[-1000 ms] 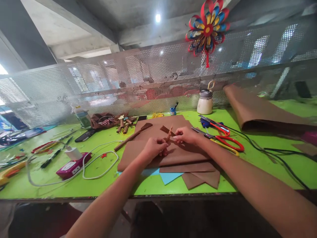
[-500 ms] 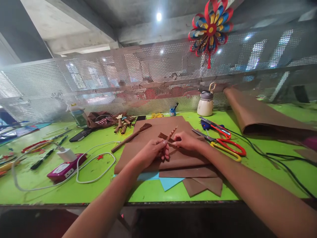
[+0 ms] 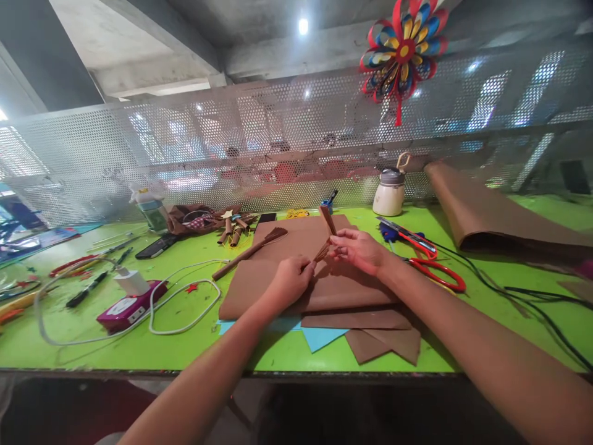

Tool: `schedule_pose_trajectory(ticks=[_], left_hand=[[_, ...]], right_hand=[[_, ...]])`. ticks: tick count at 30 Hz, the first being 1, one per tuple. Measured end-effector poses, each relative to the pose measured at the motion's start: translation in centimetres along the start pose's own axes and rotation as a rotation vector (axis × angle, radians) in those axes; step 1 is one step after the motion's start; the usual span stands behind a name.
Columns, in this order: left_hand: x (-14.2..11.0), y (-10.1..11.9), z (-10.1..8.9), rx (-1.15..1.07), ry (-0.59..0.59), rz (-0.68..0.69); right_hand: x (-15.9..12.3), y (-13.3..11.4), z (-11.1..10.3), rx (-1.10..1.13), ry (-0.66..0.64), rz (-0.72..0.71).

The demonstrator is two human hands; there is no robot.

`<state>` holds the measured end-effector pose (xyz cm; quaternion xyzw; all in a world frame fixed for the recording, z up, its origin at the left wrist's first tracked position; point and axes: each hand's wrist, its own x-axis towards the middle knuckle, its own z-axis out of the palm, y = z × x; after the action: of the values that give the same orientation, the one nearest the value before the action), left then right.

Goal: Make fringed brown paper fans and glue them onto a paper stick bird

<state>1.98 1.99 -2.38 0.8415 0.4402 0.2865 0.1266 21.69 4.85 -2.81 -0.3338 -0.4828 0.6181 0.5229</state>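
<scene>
My left hand (image 3: 293, 277) is closed, its thumb and fingers pinching the lower, fringed end of a brown paper strip (image 3: 327, 221). My right hand (image 3: 359, 250) grips the same strip higher up, with its fingertips bent round it. The strip's plain end stands up above my right fingers; part of its middle is hidden by them. Beneath both hands lies a stack of brown paper sheets (image 3: 259, 284), with light blue paper (image 3: 324, 339) poking out below. A rolled brown paper stick with a frayed tip (image 3: 250, 252) rests on the stack's left side.
Scissors (image 3: 440, 275) and a utility knife (image 3: 407, 236) lie right of my right forearm. A purple power strip (image 3: 132, 309) with a white cable sits left. Behind are a cream bottle (image 3: 389, 194), small paper rolls (image 3: 231, 232) and a perforated screen (image 3: 278, 136). Large folded brown paper (image 3: 504, 213) stands right.
The strip has swung upward, its plain end now above my right hand. My right hand has risen slightly and turned. My left hand has turned palm down. The view has shifted a little.
</scene>
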Motion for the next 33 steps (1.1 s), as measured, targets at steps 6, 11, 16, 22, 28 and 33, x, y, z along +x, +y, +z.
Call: schedule_pose_trajectory(ticks=[6,11,16,22,28,33], left_hand=[[-0.1,-0.2,0.3,0.027,-0.033,0.007],[0.0,-0.5,0.7,-0.434,-0.177,-0.205],[0.0,-0.3,0.8,-0.786,-0.242,-0.183],[-0.1,-0.1,0.3,-1.018,-0.311,-0.237],[-0.2,-0.1,-0.2,-1.154,-0.326,-0.297],[0.1,-0.7,-0.2,-1.267,-0.161,-0.331]], right_hand=[[-0.4,0.6,1.4,-0.321,0.031,-0.145],[-1.2,-0.1,2.1,-0.477,-0.086,-0.182],[-1.7,-0.1,2.9,-0.507,-0.182,-0.197],[-1.5,-0.3,2.6,-0.458,-0.136,-0.230],[-0.9,-0.1,1.6,-0.402,-0.045,-0.170],[-0.6,-0.1,0.9,-0.440,-0.005,-0.113]])
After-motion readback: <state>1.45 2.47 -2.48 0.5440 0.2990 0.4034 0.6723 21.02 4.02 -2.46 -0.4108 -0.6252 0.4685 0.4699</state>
